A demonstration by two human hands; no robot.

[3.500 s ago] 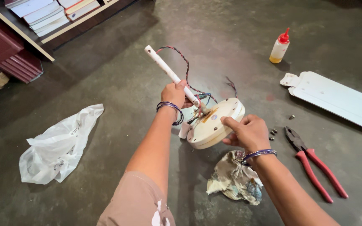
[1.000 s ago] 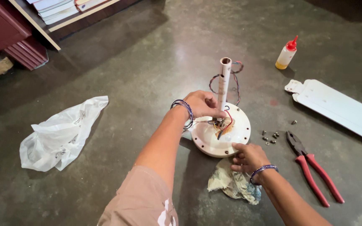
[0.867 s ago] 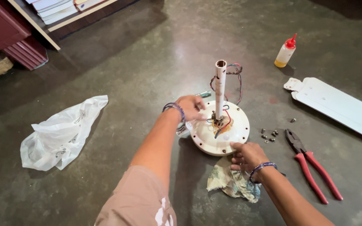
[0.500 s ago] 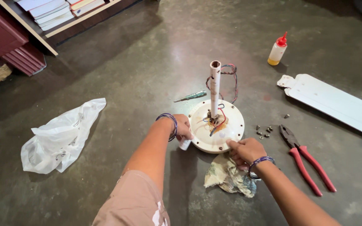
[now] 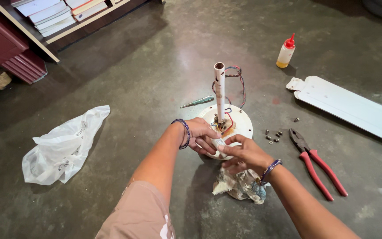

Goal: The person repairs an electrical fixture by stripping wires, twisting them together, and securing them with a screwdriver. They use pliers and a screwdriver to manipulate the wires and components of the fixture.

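Now the motor (image 5: 237,124) stands stripped, blade (image 5: 354,108) off; a small part (image 5: 219,142) is pinched by left hand (image 5: 200,135) and right hand (image 5: 244,155).

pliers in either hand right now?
No. The red-handled pliers lie on the floor right of the fan motor, while the left hand and right hand work at the motor's near edge.

Soft, even daylight falls from the top of the frame, leaving a pale sheen on the floor (image 5: 191,57) at upper centre. Shadows are faint and short, pooling under the arms at lower centre. The upper left corner sits dim. Focus is sharp throughout, with slight wide-angle stretch at the edges.
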